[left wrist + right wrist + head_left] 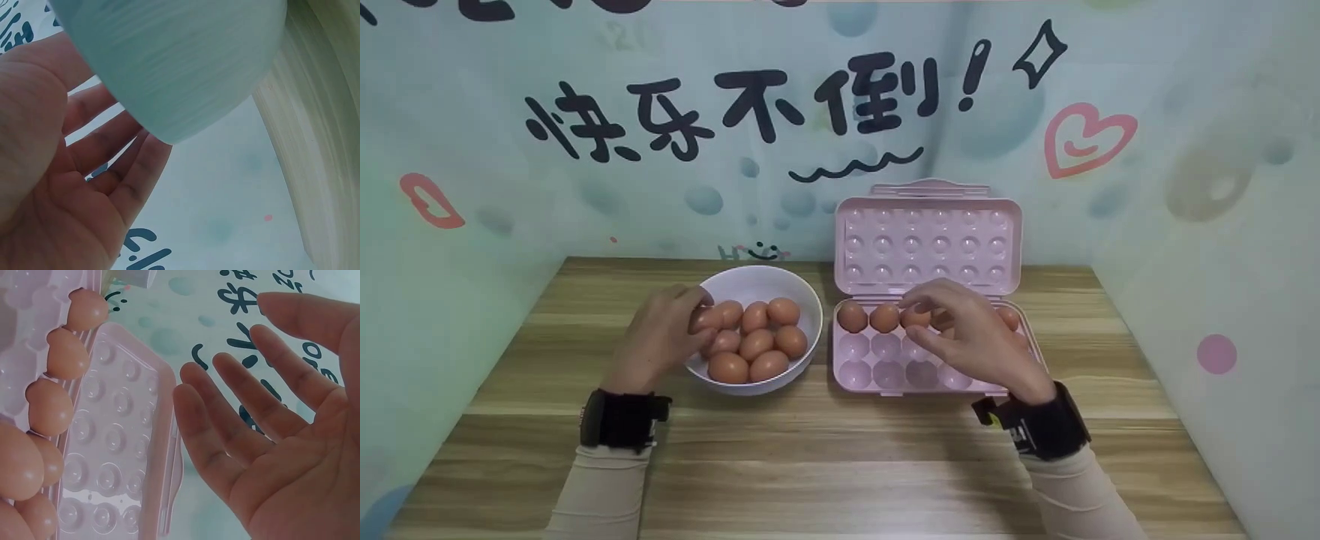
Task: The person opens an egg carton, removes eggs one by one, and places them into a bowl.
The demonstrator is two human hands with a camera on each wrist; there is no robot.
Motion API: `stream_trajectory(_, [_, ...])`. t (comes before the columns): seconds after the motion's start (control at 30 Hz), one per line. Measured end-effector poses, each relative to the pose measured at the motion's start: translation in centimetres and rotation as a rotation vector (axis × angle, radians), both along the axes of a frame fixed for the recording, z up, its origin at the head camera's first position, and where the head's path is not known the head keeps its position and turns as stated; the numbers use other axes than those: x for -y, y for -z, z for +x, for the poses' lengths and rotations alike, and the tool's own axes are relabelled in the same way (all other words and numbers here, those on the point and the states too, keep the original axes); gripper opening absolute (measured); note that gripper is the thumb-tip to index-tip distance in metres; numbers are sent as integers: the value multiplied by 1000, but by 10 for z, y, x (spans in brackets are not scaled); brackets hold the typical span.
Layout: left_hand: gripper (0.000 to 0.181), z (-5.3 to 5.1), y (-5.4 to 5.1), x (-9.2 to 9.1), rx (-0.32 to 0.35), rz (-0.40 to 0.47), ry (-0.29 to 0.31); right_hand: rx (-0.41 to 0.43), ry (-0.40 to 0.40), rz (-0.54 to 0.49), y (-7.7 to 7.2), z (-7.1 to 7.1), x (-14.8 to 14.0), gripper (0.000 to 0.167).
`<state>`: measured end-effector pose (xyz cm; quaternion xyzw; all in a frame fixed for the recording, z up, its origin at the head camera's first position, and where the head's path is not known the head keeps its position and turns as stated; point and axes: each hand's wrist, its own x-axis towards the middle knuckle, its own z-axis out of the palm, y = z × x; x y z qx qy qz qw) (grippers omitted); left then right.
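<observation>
At twelve o'clock a printed backdrop (pixel 480 300) hangs behind the worktop (pixel 810 465). A pink box (pixel 855 375) stands towards the worktop's one o'clock, its lid (pixel 926 259) raised at twelve. Just beside the box, on its nine o'clock side, sits a white bowl (pixel 746 281). The right hand (pixel 975 341) hovers over the box's three o'clock half, released, fingers apart. From nine o'clock the left hand (pixel 656 334) reaches over the bowl's rim, thumb and fingers about an egg (pixel 706 320); I cannot tell whether it grips. More eggs (pixel 756 345) fill the bowl; others line the box's twelve o'clock row, partly hidden.
</observation>
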<state>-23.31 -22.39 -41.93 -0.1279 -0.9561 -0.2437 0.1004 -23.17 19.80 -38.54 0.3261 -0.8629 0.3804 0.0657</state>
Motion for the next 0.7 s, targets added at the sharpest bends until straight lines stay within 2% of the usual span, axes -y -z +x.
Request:
stream_trajectory(0.2, [25, -1, 2, -1, 16, -15, -26, -17, 11, 28, -1, -1, -6, 22])
stream_trajectory(0.4, [25, -3, 1, -3, 51, -36, -31, -43, 61, 75, -2, -4, -13, 21])
stream_trajectory(0.57, [24, -3, 0, -4, 50, -42, -16, -109, 118, 176, 2, -9, -23, 24])
stream_trajectory(0.7, [24, -1, -1, -5, 45, -27, -3, -78, 155, 269, 8, -16, -29, 25])
